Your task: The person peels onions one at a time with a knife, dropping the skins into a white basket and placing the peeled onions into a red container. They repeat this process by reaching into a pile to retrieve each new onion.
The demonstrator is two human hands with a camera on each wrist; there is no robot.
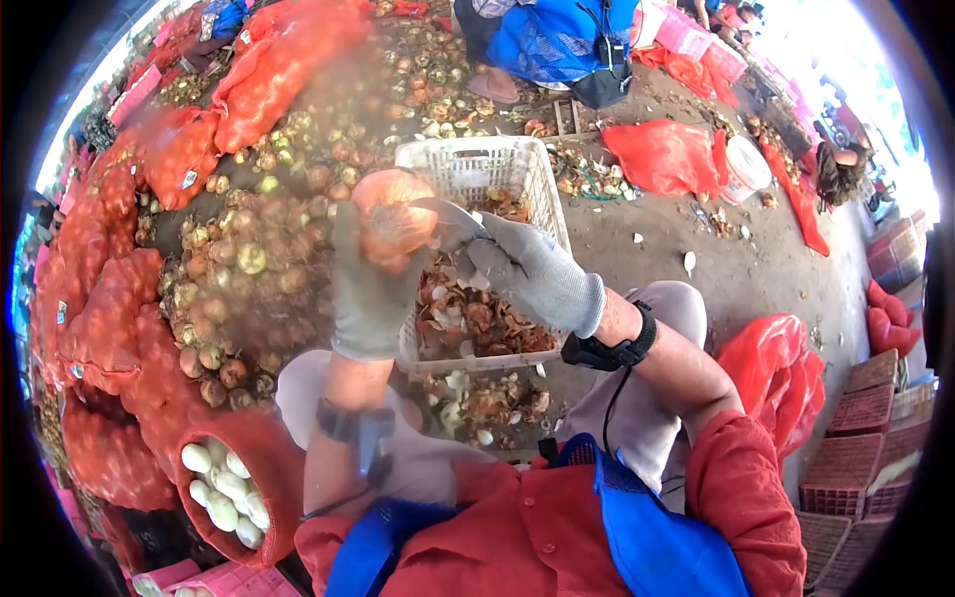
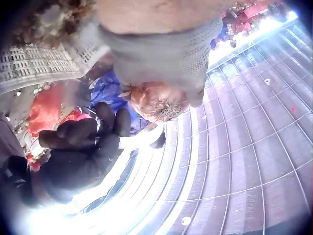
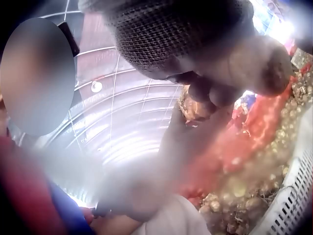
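Observation:
A large orange-brown onion (image 1: 393,214) is gripped in my gloved left hand (image 1: 373,294), above the left side of a white crate (image 1: 482,149). My gloved right hand (image 1: 537,274) holds a knife, its blade (image 1: 450,214) reaching to the onion's right side. In the left wrist view the onion (image 2: 159,100) shows its stringy root end below the grey glove (image 2: 164,58), and the right hand (image 2: 90,147) is beside it with the bright blade. Brown skins (image 1: 487,313) lie in the crate. The right wrist view is partly blurred; the onion (image 3: 193,107) shows behind the fingers.
Loose onions (image 1: 249,259) are heaped on the left, beside full red net bags (image 1: 109,308). A red sack of peeled white onions (image 1: 229,488) stands at my lower left. Another person in blue (image 1: 567,45) is ahead; pink crates (image 1: 841,463) are stacked at right.

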